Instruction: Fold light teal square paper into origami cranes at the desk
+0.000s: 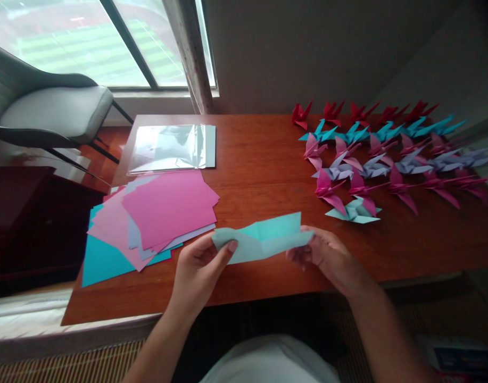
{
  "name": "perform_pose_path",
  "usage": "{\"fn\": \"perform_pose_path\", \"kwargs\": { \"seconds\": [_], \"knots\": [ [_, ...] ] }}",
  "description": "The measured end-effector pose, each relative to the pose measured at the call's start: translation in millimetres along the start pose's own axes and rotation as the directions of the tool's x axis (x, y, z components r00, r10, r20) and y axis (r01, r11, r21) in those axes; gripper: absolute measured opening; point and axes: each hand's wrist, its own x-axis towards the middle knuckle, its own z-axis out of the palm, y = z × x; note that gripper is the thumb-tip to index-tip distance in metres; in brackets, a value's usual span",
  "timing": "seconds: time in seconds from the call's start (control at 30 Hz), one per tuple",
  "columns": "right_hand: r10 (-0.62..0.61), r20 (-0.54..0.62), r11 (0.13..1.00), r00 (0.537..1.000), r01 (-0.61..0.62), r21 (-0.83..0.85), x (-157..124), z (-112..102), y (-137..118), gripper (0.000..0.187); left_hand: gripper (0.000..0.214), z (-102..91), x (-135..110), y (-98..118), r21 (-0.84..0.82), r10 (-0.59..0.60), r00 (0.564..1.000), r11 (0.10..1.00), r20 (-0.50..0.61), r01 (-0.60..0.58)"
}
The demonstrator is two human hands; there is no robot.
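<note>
A sheet of mint-green paper [263, 246], partly folded with a crease near its middle, is held up above the table's front edge between both hands. My left hand [204, 266] pinches its left end, the thumb lying on the near face. At the right end, my right hand [323, 255] grips the paper between thumb and fingers; its lower fingers are partly hidden and a little blurred. Just beyond my right hand, a mint-green paper crane [354, 210] sits on the table.
Rows of folded cranes in red, turquoise [353, 133], pink, lavender and magenta [401, 186] fill the table's right side. Coloured paper sheets [172, 210] lie fanned out at left, behind them a clear plastic packet [167, 149]. A chair [56, 114] stands by the window beyond the wooden table [259, 175].
</note>
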Motion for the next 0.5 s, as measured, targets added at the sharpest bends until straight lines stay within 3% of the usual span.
{"fn": "perform_pose_path", "kwargs": {
  "seconds": [0.1,0.23,0.37,0.5],
  "knots": [
    [-0.094,-0.030,0.991,0.995,0.091,-0.098,0.1,-3.5,-0.1,0.061,0.021,3.0,2.3,-1.5,-0.062,-0.081,0.997,0.995,-0.015,0.080],
    [-0.208,-0.105,0.973,0.973,0.195,-0.125,3.2,4.2,-4.3,0.061,0.023,4.0,3.4,2.6,-0.098,-0.139,0.989,0.985,0.053,0.144],
    [-0.233,-0.260,0.972,0.937,0.218,-0.088,11.6,13.7,-2.8,0.038,0.021,6.9,3.7,7.2,-0.093,-0.147,0.987,0.984,0.072,0.153],
    [-0.318,-0.351,0.945,0.881,0.263,-0.195,16.8,16.5,0.7,0.021,0.019,9.9,3.9,9.3,-0.078,-0.122,0.989,0.989,0.083,0.128]
  ]
}}
